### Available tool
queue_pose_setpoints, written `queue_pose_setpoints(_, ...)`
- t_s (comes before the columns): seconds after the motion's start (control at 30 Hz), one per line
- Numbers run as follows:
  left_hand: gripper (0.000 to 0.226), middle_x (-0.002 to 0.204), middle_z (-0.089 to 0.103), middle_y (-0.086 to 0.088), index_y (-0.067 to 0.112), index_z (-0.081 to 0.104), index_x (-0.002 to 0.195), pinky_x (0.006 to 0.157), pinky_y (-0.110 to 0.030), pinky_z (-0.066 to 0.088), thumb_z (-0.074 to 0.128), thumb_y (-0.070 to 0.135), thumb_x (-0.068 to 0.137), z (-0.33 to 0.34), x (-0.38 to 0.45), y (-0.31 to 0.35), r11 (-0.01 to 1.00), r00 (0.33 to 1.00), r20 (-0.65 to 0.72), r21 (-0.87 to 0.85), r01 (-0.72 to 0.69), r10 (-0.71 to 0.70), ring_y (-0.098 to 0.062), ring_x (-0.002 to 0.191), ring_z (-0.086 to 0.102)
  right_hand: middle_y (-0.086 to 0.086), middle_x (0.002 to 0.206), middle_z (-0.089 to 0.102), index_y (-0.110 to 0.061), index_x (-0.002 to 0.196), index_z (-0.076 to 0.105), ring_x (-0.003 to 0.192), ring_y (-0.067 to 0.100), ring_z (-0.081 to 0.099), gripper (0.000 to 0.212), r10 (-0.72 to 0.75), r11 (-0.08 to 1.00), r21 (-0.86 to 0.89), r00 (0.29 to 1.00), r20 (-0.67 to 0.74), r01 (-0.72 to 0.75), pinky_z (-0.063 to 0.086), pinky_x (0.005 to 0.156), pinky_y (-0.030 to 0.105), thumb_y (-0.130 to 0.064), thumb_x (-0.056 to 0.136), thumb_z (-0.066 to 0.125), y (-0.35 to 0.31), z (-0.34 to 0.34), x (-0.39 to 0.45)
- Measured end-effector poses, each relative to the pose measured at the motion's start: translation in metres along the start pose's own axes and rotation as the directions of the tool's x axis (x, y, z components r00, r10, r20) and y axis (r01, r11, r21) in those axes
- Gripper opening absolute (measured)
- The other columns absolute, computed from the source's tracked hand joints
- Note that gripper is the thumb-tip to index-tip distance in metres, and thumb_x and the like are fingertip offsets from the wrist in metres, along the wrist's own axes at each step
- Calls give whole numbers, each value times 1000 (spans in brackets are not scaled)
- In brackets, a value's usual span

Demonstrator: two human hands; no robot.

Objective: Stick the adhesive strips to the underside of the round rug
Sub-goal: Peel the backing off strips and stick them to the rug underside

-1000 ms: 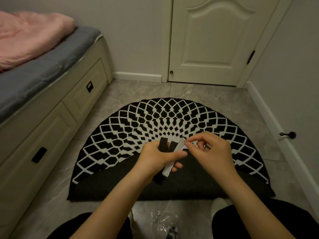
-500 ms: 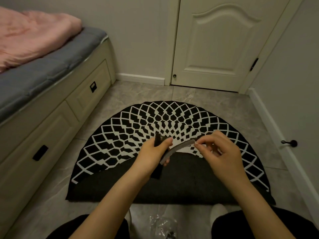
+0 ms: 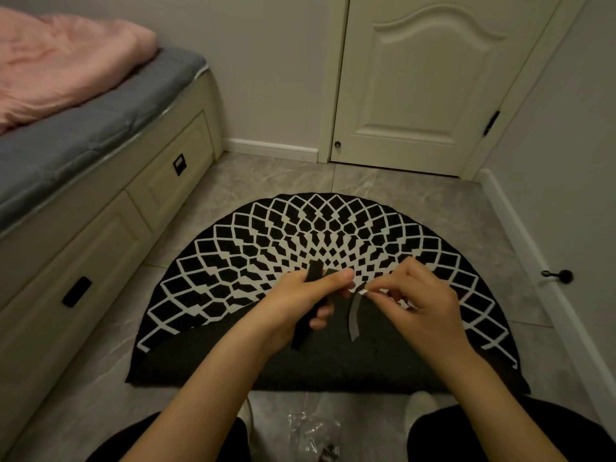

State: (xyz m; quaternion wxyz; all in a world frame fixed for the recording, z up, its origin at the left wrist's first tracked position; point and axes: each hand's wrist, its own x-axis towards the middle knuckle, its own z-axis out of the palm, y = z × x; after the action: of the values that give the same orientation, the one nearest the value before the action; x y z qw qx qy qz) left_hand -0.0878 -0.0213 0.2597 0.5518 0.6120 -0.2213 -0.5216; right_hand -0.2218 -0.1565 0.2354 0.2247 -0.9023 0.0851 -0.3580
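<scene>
Head view: left hand closed around black adhesive strips. Right hand pinching one grey strip, dangling over folded round rug

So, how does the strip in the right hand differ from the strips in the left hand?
The strip in the right hand is a single grey one, pinched at its top end and dangling, curved. The strips in the left hand are black, several together, gripped mid-length and straight. All are narrow strips held above the rug's folded-over underside.
</scene>
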Motion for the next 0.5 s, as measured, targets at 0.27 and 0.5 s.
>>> queue_pose_setpoints(0.27,13,52,51,8,11,62,78,39,-11,27,63,24,82,-1,-3,3,990,990,138,-134,40,-21,-3,44,38,-3,68,55,-8,78,68,65,-4,41,13,-116,993,-24,989,-95,115,37,60,8,-19,83,62,-12,6,-3)
queue_pose_setpoints(0.5,15,54,48,6,7,59,86,40,-12,31,55,20,92,-13,-2,6,999,1000,-5,-49,5,-5,-4,44,39,-13,86,49,-26,86,54,79,-2,48,8,29,989,145,999,24,-32,40,70,9,-21,81,57,-14,6,-2)
